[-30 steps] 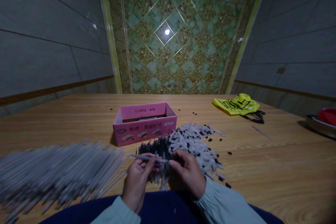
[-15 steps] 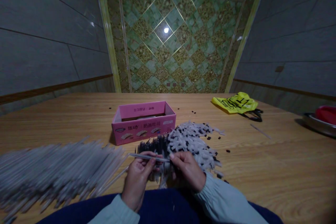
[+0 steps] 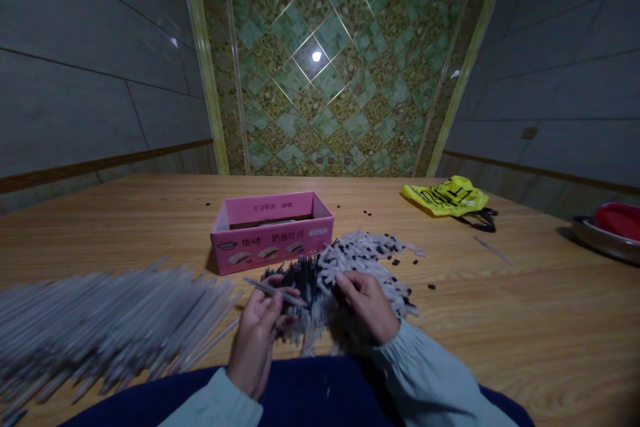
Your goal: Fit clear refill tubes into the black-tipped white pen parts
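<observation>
My left hand (image 3: pixel 261 330) is closed on a thin clear plastic tube (image 3: pixel 275 291), which slants down to the right between thumb and fingers. My right hand (image 3: pixel 367 303) has its thumb and forefinger pinched together at the edge of a heap of small whitish pieces with black ends (image 3: pixel 373 257). Whatever is in that pinch is too small to make out. Between and beyond the hands lies a bunch of black-tipped thin pieces (image 3: pixel 305 280). To the left, a large pile of long clear tubes (image 3: pixel 110 320) is spread on the table.
An open pink cardboard box (image 3: pixel 273 240) stands just beyond the hands on the wooden table (image 3: pixel 500 300). A yellow bag (image 3: pixel 447 195) with black handles lies at the back right. One loose tube (image 3: pixel 493 249) and a metal tray (image 3: pixel 600 240) holding something red are farther right.
My right hand has moved away from the tube's end, up and right to the heap. The tube in my left hand now tilts more steeply.
</observation>
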Motion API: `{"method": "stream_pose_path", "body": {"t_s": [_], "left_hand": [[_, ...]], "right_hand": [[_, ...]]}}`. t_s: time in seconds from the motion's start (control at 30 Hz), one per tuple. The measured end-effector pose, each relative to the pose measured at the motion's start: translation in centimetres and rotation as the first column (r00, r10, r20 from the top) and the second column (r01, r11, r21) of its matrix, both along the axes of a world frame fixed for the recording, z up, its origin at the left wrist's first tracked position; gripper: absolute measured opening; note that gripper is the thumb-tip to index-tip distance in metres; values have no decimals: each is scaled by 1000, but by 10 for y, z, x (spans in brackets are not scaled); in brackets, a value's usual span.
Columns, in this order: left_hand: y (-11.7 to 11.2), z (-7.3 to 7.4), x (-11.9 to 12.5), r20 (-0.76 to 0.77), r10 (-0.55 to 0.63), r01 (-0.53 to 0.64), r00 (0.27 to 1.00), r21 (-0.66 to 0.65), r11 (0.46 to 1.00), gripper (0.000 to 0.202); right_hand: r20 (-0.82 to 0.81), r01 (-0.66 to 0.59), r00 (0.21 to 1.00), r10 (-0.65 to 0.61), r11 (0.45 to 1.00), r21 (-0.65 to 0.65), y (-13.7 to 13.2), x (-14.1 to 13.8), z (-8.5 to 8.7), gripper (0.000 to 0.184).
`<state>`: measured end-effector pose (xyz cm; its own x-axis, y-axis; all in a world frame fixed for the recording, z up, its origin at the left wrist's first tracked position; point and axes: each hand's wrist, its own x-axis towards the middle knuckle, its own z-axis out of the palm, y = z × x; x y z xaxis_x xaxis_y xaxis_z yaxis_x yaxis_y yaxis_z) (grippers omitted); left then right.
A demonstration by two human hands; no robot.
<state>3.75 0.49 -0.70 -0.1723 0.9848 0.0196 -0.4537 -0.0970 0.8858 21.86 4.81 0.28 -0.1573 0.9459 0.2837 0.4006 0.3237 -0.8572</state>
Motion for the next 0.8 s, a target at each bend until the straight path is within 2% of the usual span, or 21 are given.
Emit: {"method": "stream_pose_path", "body": {"t_s": [0.07, 0.13, 0.2, 0.33, 0.4, 0.5, 0.67, 0.8], "left_hand": [[0, 0, -2, 13, 7, -7, 1000, 8, 1000, 39], [0, -2, -3, 10, 12, -12, 1000, 15, 1000, 39], [0, -4, -4, -5, 12, -12, 1000, 6, 1000, 39], [1, -4, -4, -103, 7, -11, 995, -45, 999, 42], [2, -5, -3, -174, 1, -9, 985, -46, 999, 43], [3, -9, -3, -251, -4, 2, 968, -11, 1000, 44], [6, -15, -3, -314, 25, -22, 949, 13, 1000, 40], [7, -13, -4, -347, 56, -53, 936, 19, 998, 40]], "right_hand": [[156, 118, 977, -142, 981, 154, 6, 12, 6, 30], [287, 149, 932, -219, 958, 246, 10, 21, 11, 12], [398, 114, 886, -237, 945, 308, 10, 23, 13, 16], [582, -60, 786, -209, 911, 409, 6, 16, 11, 34], [638, -133, 744, -198, 892, 432, 5, 12, 7, 37], [682, -177, 700, -210, 875, 450, 7, 10, 4, 33], [705, -165, 671, -231, 880, 446, 7, 10, 5, 18], [712, -166, 668, -216, 890, 425, 3, 9, 9, 15]]}}
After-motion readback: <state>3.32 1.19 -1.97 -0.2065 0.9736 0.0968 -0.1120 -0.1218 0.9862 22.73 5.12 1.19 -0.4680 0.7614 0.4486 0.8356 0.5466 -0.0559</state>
